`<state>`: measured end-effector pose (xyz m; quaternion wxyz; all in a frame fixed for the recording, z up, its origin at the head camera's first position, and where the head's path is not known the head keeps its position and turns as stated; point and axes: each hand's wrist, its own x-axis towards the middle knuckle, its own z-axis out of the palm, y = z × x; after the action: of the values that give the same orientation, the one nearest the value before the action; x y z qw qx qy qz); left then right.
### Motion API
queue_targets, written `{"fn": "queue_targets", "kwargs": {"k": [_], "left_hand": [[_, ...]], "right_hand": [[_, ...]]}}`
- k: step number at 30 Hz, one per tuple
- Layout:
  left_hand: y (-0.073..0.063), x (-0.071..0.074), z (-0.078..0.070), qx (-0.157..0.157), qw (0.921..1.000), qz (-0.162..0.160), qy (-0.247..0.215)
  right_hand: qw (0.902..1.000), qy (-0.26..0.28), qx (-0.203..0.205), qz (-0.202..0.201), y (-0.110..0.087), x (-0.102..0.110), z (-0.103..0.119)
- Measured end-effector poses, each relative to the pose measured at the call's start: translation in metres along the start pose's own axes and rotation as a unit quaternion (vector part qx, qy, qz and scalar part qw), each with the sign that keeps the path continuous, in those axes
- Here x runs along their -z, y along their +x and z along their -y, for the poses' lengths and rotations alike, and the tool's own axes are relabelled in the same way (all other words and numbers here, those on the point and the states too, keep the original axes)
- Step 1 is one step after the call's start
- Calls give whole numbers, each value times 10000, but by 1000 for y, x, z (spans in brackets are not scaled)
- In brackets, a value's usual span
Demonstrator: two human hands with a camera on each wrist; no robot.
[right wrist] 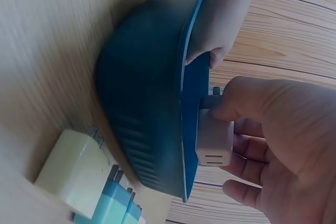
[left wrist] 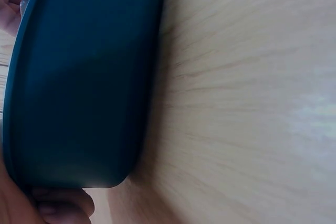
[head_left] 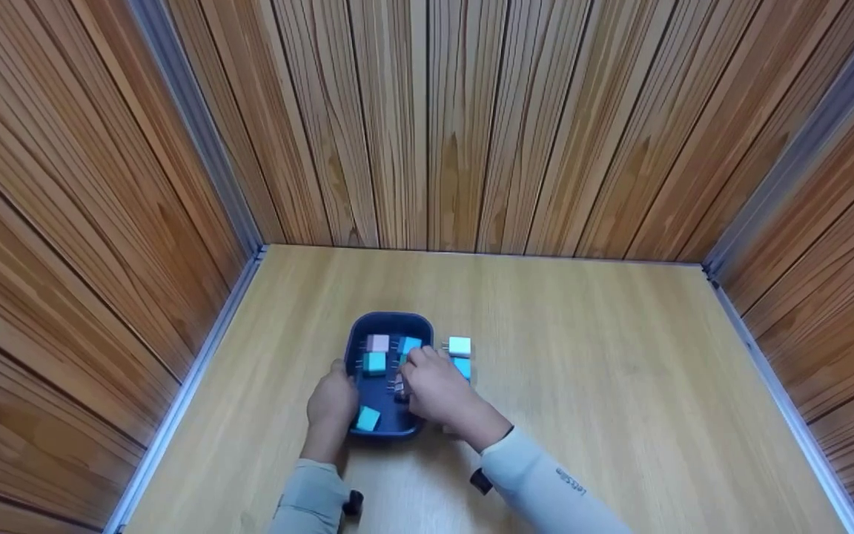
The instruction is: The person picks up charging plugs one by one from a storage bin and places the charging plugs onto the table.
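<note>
Left hand (head_left: 332, 404): curls round the left side of the blue basket (head_left: 390, 320), gripping its rim and wall. This brace suits the work; steady, light pressure should keep the basket from sliding.
Basket's near left corner: a turquoise adapter (head_left: 368, 419) lies askew, apart from the others.
Basket's far left: a teal adapter (head_left: 374, 363) sits with a pink adapter (head_left: 377, 343) just beyond it, lined up nearly alike.
Basket's far right: a bright blue adapter (head_left: 410, 345) lies just beside the right hand's fingertips, so small, slow moves seem best to avoid nudging it.
Held adapter (right wrist: 215, 137): a pale block with slots in one end, in the basket's mouth near the right rim; whether it touches the floor inside, I cannot tell.
Right hand (head_left: 436, 386): pinches that pale block, thumb on one face, other fingers curled behind. Holding by the body looks sound; metal prongs near the thumb are best kept clear of rim and neighbours.
Outside, right: a cream adapter (right wrist: 73, 174) and blue adapters (right wrist: 108, 203) rest close together on the tabletop (head_left: 583, 371), near the basket wall; the right forearm should pass above them.
</note>
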<state>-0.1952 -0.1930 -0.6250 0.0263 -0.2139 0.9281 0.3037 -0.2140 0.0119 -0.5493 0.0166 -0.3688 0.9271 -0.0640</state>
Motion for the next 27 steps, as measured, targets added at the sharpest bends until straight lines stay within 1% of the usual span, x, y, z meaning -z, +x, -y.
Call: {"fn": "queue_targets", "kwargs": {"k": [5,9,13,20,27], "left_hand": [[0,0,-1,29,10000,11,-2],[-1,0,0,-62,9999,-82,52],[-2,1,-1,-118,9998,-130,71],[0,1,-2,-38,9999,-87,33],[-1,1,-2,64,10000,-14,37]], "right_hand": [[9999,2,-26,-119,-1,3,-7],[9993,-144,-56,-328,-2,2,-13],[9986,-233,-153,-440,-2,2,-18],[9979,-74,-406,-502,2,5,-27],[9975,52,-469,-524,2,6,-37]]}}
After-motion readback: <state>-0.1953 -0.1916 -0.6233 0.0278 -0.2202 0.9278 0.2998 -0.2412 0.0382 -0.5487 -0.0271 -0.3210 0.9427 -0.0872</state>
